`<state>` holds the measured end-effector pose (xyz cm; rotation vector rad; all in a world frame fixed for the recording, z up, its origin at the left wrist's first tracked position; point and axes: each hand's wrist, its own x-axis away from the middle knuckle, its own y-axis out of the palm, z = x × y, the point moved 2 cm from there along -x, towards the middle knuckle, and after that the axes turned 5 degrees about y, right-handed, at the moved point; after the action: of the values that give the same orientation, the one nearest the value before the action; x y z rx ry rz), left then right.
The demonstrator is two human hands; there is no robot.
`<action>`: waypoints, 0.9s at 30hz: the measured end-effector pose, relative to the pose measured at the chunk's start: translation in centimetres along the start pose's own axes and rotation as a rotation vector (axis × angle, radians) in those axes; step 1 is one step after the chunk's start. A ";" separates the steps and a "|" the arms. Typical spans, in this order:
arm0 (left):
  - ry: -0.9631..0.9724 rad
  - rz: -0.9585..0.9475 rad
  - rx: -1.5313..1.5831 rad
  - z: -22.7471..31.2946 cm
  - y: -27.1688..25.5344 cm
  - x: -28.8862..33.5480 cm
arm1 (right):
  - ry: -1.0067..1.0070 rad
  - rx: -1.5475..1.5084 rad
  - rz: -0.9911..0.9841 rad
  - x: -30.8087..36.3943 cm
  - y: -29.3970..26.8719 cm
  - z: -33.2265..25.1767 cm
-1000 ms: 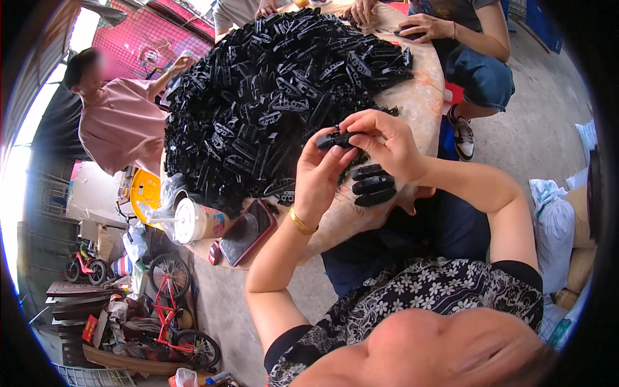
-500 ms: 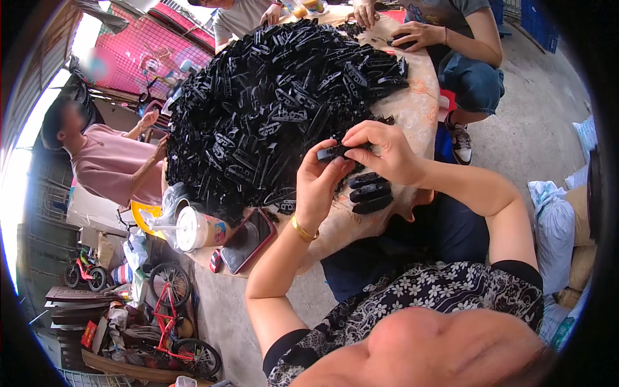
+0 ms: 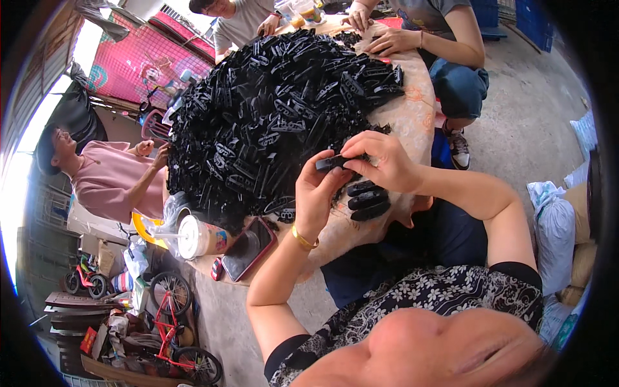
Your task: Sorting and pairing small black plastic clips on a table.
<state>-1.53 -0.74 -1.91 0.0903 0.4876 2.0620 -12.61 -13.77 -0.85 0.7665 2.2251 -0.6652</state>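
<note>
A small, elongated black plastic part (image 3: 330,163) is held between my hands over the near edge of the table. My left hand (image 3: 314,193) grips one end of it between thumb and fingers. My right hand (image 3: 385,162) pinches at the other end, its thumb and forefinger closed; whether a smaller piece is in that pinch I cannot make out. Just below my right hand, several black oval plastic parts (image 3: 368,200) lie side by side on the cloth. A large heap of similar black parts (image 3: 271,122) rises beyond my hands.
A phone (image 3: 249,249) and a lidded cup with a straw (image 3: 196,237) stand at the table's near left edge. The patterned tablecloth (image 3: 416,106) shows on the right. People sit at the left and far side. White sacks (image 3: 551,222) stand right; a red bicycle (image 3: 169,316) lower left.
My hands stay close together on the black part, which has turned slightly. At the far right, a person's hand has shifted left; the person at the left has lowered a raised hand.
</note>
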 end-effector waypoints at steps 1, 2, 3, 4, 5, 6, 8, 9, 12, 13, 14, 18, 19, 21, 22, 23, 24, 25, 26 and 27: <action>0.000 0.004 -0.005 0.0 -0.1 0.0 | 0.001 0.010 -0.007 0.0 0.0 0.0; -0.004 0.004 -0.004 -0.1 -0.1 0.0 | -0.003 0.010 -0.008 0.1 0.0 0.1; -0.007 0.004 -0.003 -0.2 -0.2 0.0 | -0.006 0.011 -0.009 0.1 -0.1 0.1; -0.009 0.003 -0.001 -0.2 -0.2 -0.1 | -0.010 0.012 -0.010 0.0 -0.1 0.1; -0.014 0.007 -0.006 -0.2 -0.2 -0.1 | -0.010 0.011 -0.007 0.0 -0.1 0.1; -0.018 0.011 -0.011 -0.1 -0.1 0.0 | -0.010 0.009 -0.004 0.0 0.0 0.0; -0.018 0.012 -0.015 0.1 0.0 0.0 | -0.023 0.010 0.000 -0.2 0.0 0.0; -0.019 0.015 -0.011 0.1 0.0 0.1 | -0.030 0.009 -0.002 -0.1 0.1 0.1; -0.024 0.011 -0.010 0.1 -0.1 0.0 | -0.028 0.038 -0.012 -0.2 -0.2 -0.1; -0.029 0.019 -0.002 -0.1 -0.1 0.1 | -0.013 0.048 -0.019 0.0 -0.2 -0.1; -0.026 0.019 -0.004 -0.1 0.0 0.1 | -0.006 0.052 -0.021 0.0 -0.3 -0.2; -0.023 0.026 0.012 -0.2 -0.2 0.0 | 0.013 0.032 -0.008 -0.1 0.0 -0.1; -0.021 0.024 0.005 -0.1 -0.1 0.0 | 0.021 0.024 -0.014 -0.1 0.0 -0.1; -0.016 0.019 -0.008 -0.1 -0.1 0.0 | 0.023 0.021 -0.016 -0.2 -0.2 0.0; -0.014 0.019 -0.034 -0.1 -0.2 0.1 | 0.019 0.020 -0.014 -0.2 -0.1 0.1; -0.018 0.020 -0.039 -0.1 -0.2 0.2 | 0.015 0.020 -0.012 -0.1 -0.1 0.2; -0.022 0.022 -0.043 -0.2 -0.3 0.2 | 0.020 0.018 -0.018 -0.1 -0.1 0.2; -0.024 0.023 -0.049 -0.2 -0.3 0.1 | 0.024 0.016 -0.023 -0.1 -0.1 0.1; -0.016 0.022 -0.054 -0.2 -0.3 0.0 | 0.027 0.014 -0.029 -0.2 -0.1 0.0; -0.009 0.028 -0.051 -0.2 -0.2 0.0 | 0.019 0.013 -0.032 -0.3 -0.1 0.0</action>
<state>-1.40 -0.64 -2.15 0.0761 0.4304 2.0997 -12.55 -13.93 -0.63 0.7484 2.2564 -0.6909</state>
